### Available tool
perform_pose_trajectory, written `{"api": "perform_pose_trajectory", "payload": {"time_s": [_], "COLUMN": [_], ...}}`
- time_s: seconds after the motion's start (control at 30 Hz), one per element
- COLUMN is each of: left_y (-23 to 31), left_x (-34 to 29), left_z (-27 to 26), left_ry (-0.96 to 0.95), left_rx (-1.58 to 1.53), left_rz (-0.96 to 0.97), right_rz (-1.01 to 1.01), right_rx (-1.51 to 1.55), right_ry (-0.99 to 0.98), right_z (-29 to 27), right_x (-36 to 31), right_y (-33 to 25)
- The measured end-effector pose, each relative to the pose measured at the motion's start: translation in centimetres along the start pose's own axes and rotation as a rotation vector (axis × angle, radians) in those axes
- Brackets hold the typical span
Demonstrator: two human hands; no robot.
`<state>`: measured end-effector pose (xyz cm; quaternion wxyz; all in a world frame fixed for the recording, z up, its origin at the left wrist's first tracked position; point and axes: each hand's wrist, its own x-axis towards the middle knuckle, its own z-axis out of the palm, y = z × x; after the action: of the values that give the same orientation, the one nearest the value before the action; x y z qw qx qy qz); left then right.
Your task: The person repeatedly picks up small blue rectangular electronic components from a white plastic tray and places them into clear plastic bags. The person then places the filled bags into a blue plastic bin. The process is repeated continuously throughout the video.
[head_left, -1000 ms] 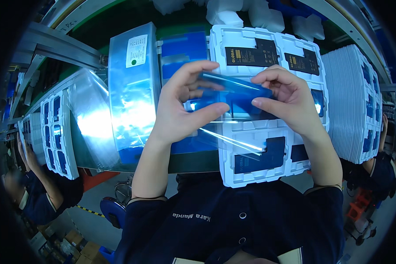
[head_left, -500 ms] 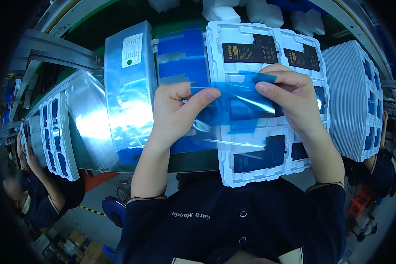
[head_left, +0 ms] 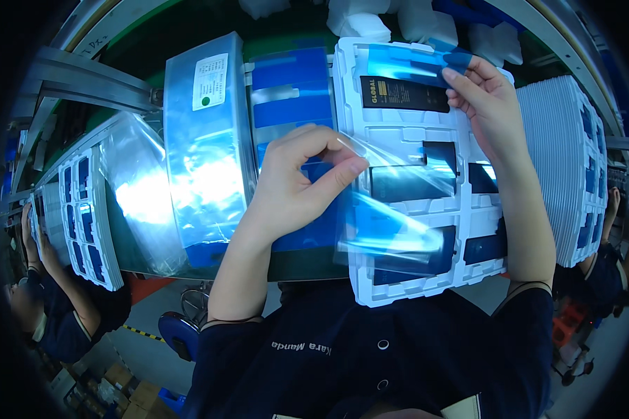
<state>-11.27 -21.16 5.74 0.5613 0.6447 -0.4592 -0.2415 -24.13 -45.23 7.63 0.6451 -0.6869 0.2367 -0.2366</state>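
Over green bench (head_left: 304,269), left grip (head_left: 290,185) pinching clear film (head_left: 398,227) (right grip (head_left: 496,112), blue film (head_left: 395,61)), stool (head_left: 180,336)

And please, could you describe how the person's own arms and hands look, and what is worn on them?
The left hand and right hand are bare, with no gloves, rings or watch visible. The forearms are also uncovered. Dark navy, pale-edged, short fabric sleeves end near the elbows.

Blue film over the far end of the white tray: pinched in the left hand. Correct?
Wrong hand: the head view shows the right hand, not the left hand, pinching the blue film over the far end of the white tray.
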Motion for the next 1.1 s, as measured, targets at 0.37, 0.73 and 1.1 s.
{"api": "perform_pose_trajectory", "payload": {"time_s": [0.37, 0.73, 1.1], "left_y": [-1.0, -0.7, -0.6], "left_x": [0.6, 0.4, 0.4], "left_z": [0.1, 0.3, 0.4], "left_ry": [-0.098, -0.111, -0.108], "left_rx": [0.138, 0.127, 0.151], "left_rz": [0.130, 0.080, 0.100], "right_rz": [-0.021, -0.011, -0.055], "right_rx": [-0.180, -0.244, -0.304], "right_ry": [0.095, 0.101, 0.082], "right_z": [0.7, 0.9, 1.0], "right_x": [-0.7, -0.8, -0.8], "right_y": [0.4, 0.0, 0.3]}}
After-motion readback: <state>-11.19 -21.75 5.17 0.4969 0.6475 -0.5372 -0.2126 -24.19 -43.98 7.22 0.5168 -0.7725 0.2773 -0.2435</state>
